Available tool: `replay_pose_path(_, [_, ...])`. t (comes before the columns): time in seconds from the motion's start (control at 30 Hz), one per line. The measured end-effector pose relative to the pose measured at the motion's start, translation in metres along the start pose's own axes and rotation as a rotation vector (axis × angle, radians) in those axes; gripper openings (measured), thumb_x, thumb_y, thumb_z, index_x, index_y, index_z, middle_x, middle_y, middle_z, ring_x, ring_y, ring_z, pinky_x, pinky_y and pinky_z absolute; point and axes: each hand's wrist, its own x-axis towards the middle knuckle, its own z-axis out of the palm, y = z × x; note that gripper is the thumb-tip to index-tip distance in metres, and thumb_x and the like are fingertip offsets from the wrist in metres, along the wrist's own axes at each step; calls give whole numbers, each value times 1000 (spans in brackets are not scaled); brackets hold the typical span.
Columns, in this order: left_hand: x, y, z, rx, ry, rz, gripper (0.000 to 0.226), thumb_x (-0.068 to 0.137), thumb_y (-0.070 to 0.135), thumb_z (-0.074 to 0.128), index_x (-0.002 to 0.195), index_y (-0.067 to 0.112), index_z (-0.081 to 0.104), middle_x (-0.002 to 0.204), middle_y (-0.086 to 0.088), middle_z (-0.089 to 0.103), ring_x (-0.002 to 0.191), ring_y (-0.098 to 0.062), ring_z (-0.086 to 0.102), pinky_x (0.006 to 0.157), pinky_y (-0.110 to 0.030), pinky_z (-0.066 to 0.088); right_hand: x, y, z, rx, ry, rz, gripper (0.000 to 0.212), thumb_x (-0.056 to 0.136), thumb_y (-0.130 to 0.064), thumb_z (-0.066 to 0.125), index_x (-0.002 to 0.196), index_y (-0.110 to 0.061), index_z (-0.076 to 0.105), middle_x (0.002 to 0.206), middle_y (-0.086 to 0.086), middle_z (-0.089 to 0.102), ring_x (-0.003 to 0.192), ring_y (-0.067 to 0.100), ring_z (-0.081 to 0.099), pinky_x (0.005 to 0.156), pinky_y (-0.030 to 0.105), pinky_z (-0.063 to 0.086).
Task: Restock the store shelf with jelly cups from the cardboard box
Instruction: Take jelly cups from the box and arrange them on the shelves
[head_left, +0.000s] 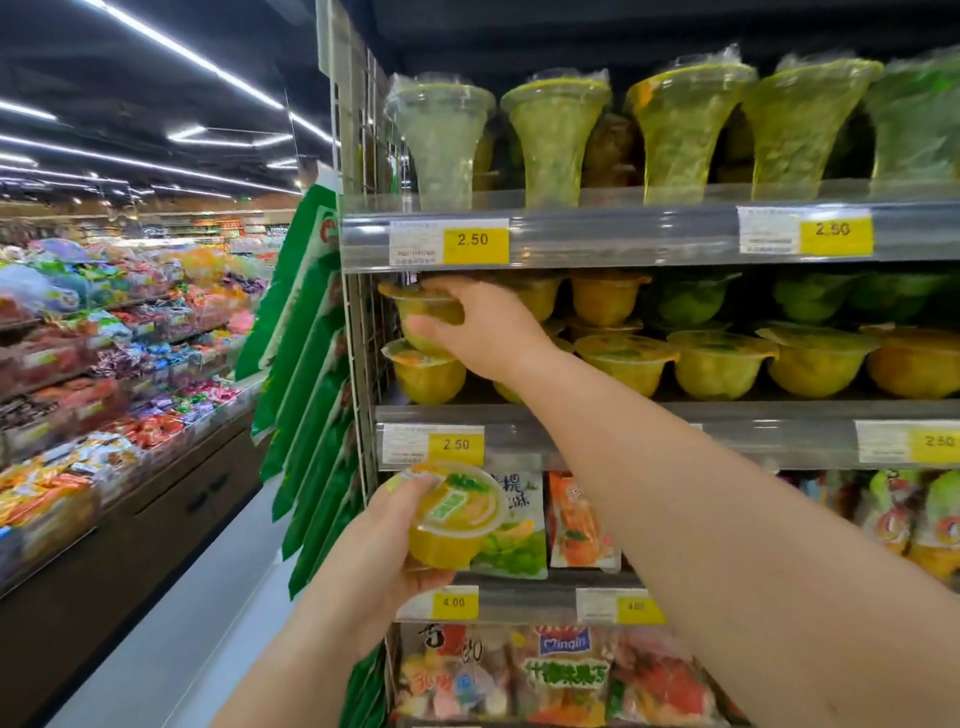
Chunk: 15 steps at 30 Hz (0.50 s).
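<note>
Head view, my right hand (483, 330) gripped a clear plastic yellow jelly cup (418, 305) on the grey shelf (779, 436), my left hand (376, 545) held a second lidded yellow cup (457, 517) below.

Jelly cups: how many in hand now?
2. One yellow round plastic jelly cup in the right grip at the middle shelf's left end; a second cup in the left grip, lower down.

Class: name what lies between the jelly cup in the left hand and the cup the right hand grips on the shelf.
Head view: another jelly cup stands there, then the shelf's front rail with a 2.50 price tag.
</note>
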Motion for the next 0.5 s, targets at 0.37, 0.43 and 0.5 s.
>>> replay_pose_path(0.37, [-9,33,42,-93,-57,90,36,95,43,45,111,16,62,90,-7,74,77,-19,67,62,-32,51,-124,15,-52,118,-141,-72,57,81,-54,58,134,-40,43,131,-21,40,119,-8,41,100,22,41])
replay_pose_path(0.43, [-12,42,54,-108,-115,118,36,96,45,43,111,16,60,77,-4,75,62,-15,68,49,-27,50,-129,18,-51,77,-231,-85,64,76,-51,68,134,-45,42,136,-24,36,125,-7,37,102,21,39])
replay_pose_path(0.5, [-16,51,65,-112,-151,140,38,95,48,43,114,18,57,75,-5,75,60,-16,70,45,-25,50,-129,20,-49,75,-171,-98,63,76,-44,72,133,-45,45,141,-22,34,129,-4,33,102,22,39])
